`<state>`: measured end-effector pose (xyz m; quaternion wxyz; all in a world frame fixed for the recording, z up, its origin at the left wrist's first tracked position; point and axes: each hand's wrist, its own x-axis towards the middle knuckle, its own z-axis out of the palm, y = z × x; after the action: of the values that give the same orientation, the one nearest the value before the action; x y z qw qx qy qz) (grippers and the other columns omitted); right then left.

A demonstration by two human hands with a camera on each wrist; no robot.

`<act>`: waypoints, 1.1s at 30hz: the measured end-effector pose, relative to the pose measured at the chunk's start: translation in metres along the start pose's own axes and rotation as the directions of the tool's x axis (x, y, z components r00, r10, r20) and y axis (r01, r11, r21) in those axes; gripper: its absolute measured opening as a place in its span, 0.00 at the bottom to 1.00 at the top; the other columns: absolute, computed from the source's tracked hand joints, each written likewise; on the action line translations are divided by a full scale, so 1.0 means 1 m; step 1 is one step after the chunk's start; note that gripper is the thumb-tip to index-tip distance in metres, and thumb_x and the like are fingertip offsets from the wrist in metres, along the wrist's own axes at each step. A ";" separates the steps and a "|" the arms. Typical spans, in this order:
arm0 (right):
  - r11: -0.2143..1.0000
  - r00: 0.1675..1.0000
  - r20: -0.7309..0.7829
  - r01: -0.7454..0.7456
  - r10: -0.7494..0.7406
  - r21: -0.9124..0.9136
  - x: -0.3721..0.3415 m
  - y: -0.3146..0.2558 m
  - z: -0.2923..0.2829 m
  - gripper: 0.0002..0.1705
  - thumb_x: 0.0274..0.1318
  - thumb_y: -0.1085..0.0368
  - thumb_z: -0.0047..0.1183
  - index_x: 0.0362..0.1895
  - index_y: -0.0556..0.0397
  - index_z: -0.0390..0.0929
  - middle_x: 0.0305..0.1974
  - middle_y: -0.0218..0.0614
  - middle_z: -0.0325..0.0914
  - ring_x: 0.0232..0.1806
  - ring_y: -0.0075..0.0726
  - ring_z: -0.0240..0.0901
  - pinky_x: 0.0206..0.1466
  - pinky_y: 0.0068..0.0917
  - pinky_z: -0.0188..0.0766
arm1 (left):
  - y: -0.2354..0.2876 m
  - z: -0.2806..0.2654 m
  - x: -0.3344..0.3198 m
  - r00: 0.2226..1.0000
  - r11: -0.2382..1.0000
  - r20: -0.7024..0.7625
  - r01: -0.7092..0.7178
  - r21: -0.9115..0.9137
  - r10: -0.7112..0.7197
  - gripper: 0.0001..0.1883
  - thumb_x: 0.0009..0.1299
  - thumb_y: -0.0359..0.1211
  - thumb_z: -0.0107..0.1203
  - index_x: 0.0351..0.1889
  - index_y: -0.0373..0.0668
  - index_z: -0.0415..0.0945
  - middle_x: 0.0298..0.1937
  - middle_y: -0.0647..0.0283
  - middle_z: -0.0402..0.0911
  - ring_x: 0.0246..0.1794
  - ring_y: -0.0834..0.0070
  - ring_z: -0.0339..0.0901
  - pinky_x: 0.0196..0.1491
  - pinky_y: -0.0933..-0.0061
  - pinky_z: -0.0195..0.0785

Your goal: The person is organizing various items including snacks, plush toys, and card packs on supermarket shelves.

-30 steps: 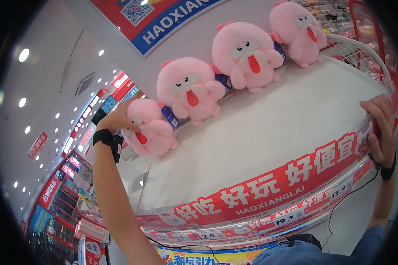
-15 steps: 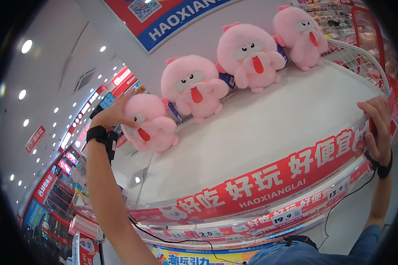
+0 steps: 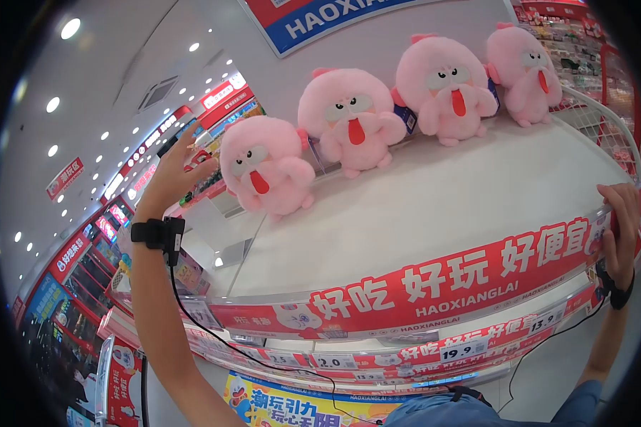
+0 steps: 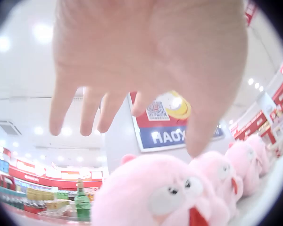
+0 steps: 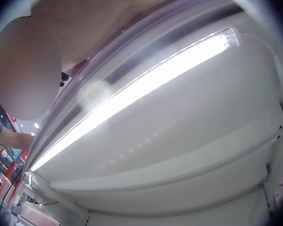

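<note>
Across the upper middle of the head view, four pink plush toys (image 3: 354, 121) stand in a slanting row at the back of a white shelf (image 3: 420, 206), each with a red tongue hanging down its front. The leftmost toy (image 3: 267, 167), left of centre in the frame, leans slightly. Just beside its left side is the left hand (image 3: 171, 174), spread wide with thumb and fingers apart and holding nothing; contact with the toy cannot be confirmed. The left wrist view shows the same palm above that toy's head, with a green bottle (image 4: 82, 205) at lower left. At the right of the head view, the right hand (image 3: 622, 231) grips the shelf edge (image 3: 604, 213), fingers curled over it at the end of a red banner (image 3: 434, 285) with white lettering. A white wire rack (image 3: 609, 128) adjoins the far right end of the shelf. Black bands are noted on both wrists, a thin black cable (image 3: 246, 352) running from the left one. Price labels (image 3: 463, 350) line the tiers below. In the right wrist view, a lit tube (image 5: 141, 87) crosses the frame diagonally beneath a pale panel edge.
</note>
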<state>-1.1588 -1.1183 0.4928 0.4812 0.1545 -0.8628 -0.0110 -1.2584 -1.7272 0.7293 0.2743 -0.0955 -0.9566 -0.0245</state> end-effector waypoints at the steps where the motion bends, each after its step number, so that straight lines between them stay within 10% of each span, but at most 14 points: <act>1: 1.000 1.000 0.003 0.005 -0.005 -0.013 0.000 0.001 0.000 0.28 0.57 0.51 0.38 0.51 0.61 0.70 0.47 0.50 0.69 0.53 0.52 0.63 0.59 0.45 0.55 | -0.006 0.002 -0.006 0.997 0.999 -0.071 0.028 0.036 -0.025 0.33 0.65 0.43 0.57 0.66 0.41 0.60 0.63 0.46 0.69 0.60 0.54 0.70 0.61 0.59 0.62; 2: 1.000 1.000 0.007 0.008 -0.008 -0.006 0.000 0.001 -0.001 0.28 0.57 0.51 0.37 0.52 0.61 0.70 0.47 0.50 0.69 0.53 0.52 0.63 0.59 0.45 0.55 | -0.003 0.003 -0.016 0.991 0.997 -0.119 0.064 -0.032 -0.067 0.22 0.67 0.36 0.51 0.57 0.37 0.68 0.52 0.48 0.77 0.47 0.58 0.79 0.51 0.61 0.70; 9: 1.000 1.000 0.019 0.021 -0.021 -0.016 -0.001 0.002 -0.001 0.29 0.59 0.51 0.37 0.54 0.61 0.69 0.50 0.49 0.68 0.56 0.52 0.62 0.63 0.45 0.51 | -0.034 0.020 -0.046 0.951 0.973 0.280 -0.175 0.147 0.129 0.24 0.51 0.24 0.54 0.50 0.34 0.73 0.44 0.52 0.81 0.46 0.58 0.78 0.53 0.66 0.69; 13: 0.996 0.998 -0.022 0.054 -0.056 -0.066 0.002 -0.001 -0.003 0.27 0.59 0.52 0.37 0.54 0.61 0.70 0.49 0.49 0.69 0.55 0.52 0.63 0.60 0.44 0.55 | -0.021 0.015 -0.043 0.941 0.987 0.339 -0.041 0.157 -0.015 0.17 0.49 0.23 0.60 0.39 0.33 0.73 0.38 0.55 0.81 0.43 0.62 0.79 0.48 0.67 0.70; 33: 1.000 1.000 0.001 -0.015 0.015 0.018 -0.002 0.000 0.004 0.25 0.63 0.55 0.39 0.60 0.55 0.67 0.57 0.46 0.68 0.63 0.46 0.60 0.66 0.38 0.55 | 0.055 -0.027 -0.060 0.972 0.928 0.229 -0.126 0.351 0.046 0.12 0.55 0.24 0.62 0.29 0.32 0.67 0.26 0.52 0.75 0.30 0.55 0.76 0.34 0.64 0.66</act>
<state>-1.1607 -1.1178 0.4888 0.4793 0.1523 -0.8643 0.0005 -1.1837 -1.6863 0.7198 0.1822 -0.0873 -0.9636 0.1752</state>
